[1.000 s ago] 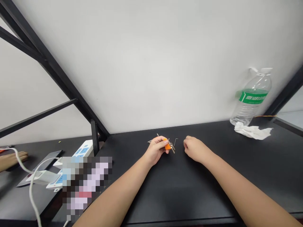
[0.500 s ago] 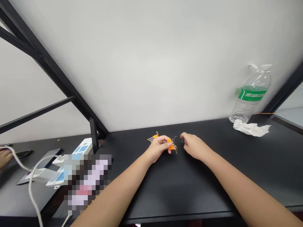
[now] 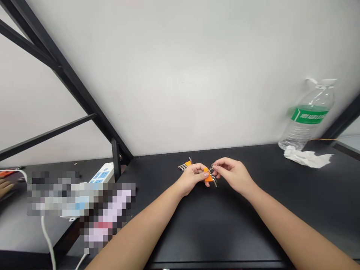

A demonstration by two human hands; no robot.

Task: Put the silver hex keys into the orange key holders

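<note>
My left hand (image 3: 194,177) is closed around an orange holder (image 3: 208,177) with several bent metal hex keys in it; their short ends stick out to the right. Against the holder's right side, my right hand (image 3: 232,171) pinches a thin hex key (image 3: 212,168) between thumb and fingers. That key meets the holder near its upper edge; whether it sits in a slot I cannot tell. Behind my left hand, a second orange hex key set (image 3: 185,165) lies on the black table (image 3: 219,232), partly hidden by the hand.
A clear bottle with a green label (image 3: 311,114) stands at the back right, with a crumpled white tissue (image 3: 308,157) before it. On the left lie a white power strip (image 3: 102,175) and a white cable (image 3: 48,238). Another person's hand (image 3: 5,187) shows at the far left.
My right hand has moved left to meet the orange holder and now pinches a thin hex key there. My left hand keeps its hold. The whole view has shifted slightly.
</note>
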